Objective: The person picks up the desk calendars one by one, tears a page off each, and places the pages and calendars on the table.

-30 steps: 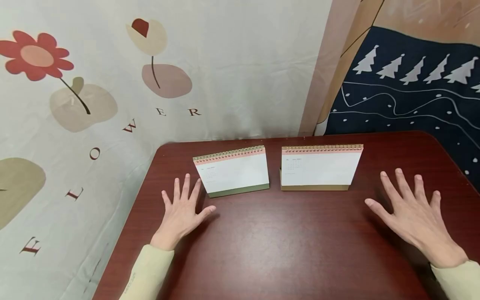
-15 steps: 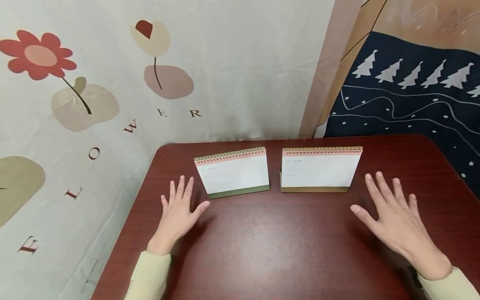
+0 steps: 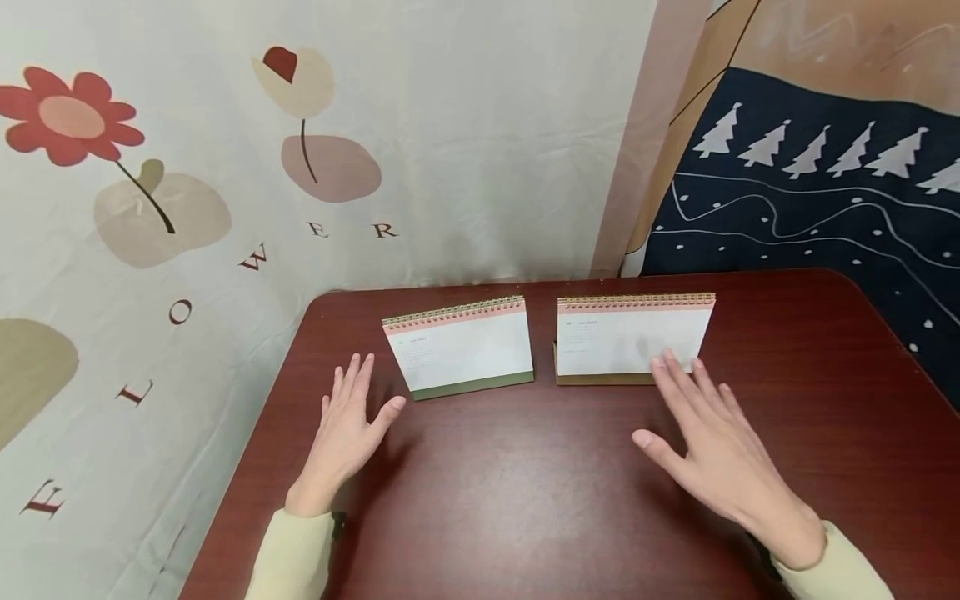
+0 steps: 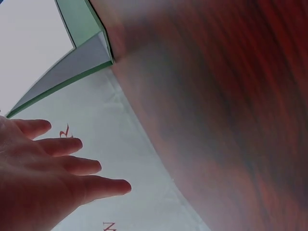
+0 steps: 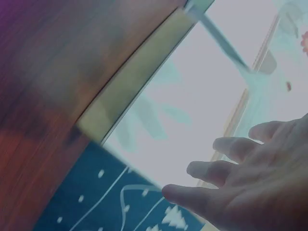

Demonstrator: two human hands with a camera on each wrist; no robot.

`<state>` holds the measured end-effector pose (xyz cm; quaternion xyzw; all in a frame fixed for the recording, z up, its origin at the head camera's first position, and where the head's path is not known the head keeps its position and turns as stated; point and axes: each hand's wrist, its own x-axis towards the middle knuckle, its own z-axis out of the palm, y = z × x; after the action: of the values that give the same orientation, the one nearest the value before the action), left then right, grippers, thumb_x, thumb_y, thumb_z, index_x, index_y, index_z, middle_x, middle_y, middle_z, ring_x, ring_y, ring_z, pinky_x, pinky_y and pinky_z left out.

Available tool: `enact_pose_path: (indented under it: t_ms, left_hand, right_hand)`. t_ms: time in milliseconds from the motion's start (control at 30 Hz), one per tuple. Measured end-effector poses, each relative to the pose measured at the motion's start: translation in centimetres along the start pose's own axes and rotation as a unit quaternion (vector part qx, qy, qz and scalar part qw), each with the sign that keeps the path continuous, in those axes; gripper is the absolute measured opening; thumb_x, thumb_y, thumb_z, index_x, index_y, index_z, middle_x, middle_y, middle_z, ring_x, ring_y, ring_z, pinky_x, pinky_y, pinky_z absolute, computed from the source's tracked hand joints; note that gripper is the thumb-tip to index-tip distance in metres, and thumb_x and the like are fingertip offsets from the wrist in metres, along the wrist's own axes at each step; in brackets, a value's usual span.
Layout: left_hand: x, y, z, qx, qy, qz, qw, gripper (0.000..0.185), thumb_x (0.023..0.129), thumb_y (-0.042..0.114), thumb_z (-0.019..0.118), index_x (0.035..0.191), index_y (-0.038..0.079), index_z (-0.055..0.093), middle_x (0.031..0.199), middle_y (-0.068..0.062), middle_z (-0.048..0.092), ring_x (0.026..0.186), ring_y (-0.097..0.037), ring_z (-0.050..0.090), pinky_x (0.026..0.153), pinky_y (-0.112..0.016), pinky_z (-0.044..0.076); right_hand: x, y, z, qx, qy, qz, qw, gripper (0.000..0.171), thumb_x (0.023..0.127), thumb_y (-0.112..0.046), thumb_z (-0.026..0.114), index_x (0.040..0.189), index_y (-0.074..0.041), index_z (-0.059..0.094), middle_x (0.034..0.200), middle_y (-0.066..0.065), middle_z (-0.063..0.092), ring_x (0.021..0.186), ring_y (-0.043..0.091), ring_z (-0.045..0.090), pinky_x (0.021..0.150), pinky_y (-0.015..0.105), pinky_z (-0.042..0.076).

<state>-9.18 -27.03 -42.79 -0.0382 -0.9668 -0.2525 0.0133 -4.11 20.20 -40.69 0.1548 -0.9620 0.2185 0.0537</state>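
Note:
Two spiral-bound desk calendars stand side by side near the back of a dark red table (image 3: 540,492). The left calendar (image 3: 459,343) has a green base, also seen in the left wrist view (image 4: 79,55). The right calendar (image 3: 615,333) has a tan base (image 5: 139,82). My left hand (image 3: 347,427) lies open with straight fingers just left of the green calendar, apart from it (image 4: 53,168). My right hand (image 3: 708,446) is open and slightly blurred. Its fingertips (image 3: 667,364) reach the lower right front of the tan calendar; whether they touch it I cannot tell. Neither hand holds anything.
A cloth with flower prints (image 3: 150,208) hangs behind and to the left of the table. A dark blue cloth with white trees (image 3: 810,192) hangs at the right. The table's left edge (image 3: 247,467) runs close to my left sleeve (image 3: 288,558).
My right hand has moved left and forward, from the bare table at the right to the front of the tan calendar. My left hand has drawn back slightly. The calendars stand as before.

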Motion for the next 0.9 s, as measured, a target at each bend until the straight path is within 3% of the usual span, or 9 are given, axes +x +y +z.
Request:
enact_pose_path:
  t_ms: [267,667,900]
  left_hand:
    - [-0.2,0.3,0.4,-0.031,0.003,-0.004,0.9995,0.084,0.103,0.055,0.053,0.166,0.010,0.019,0.172,-0.018,0.011,0.156,-0.047,0.006,0.114,-0.077,0.012]
    - [-0.4,0.1,0.9,-0.073,0.011,-0.004,0.9973,0.080,0.105,0.049,0.054,0.166,0.010,0.019,0.172,-0.017,0.014,0.155,-0.047,0.009,0.117,-0.071,0.016]
    - [-0.4,0.6,0.8,-0.110,0.018,-0.006,0.9938,0.076,0.107,0.044,0.054,0.166,0.011,0.021,0.171,-0.016,0.019,0.156,-0.042,0.013,0.119,-0.067,0.019]
  right_hand:
    - [0.9,-3.2,1.9,0.019,-0.004,-0.047,0.999,0.088,0.098,-0.055,0.063,0.167,-0.020,0.022,0.171,0.008,0.024,0.155,0.041,0.021,0.116,0.067,0.025]
    - [2.6,-6.7,3.9,0.099,-0.017,-0.094,0.991,0.084,0.100,-0.056,0.060,0.166,-0.022,0.022,0.170,0.002,0.025,0.156,0.032,0.023,0.119,0.060,0.026]
    - [3.9,-8.2,5.0,0.159,-0.019,-0.094,0.983,0.080,0.102,-0.057,0.055,0.166,-0.024,0.020,0.171,-0.008,0.019,0.156,0.024,0.022,0.122,0.052,0.026]
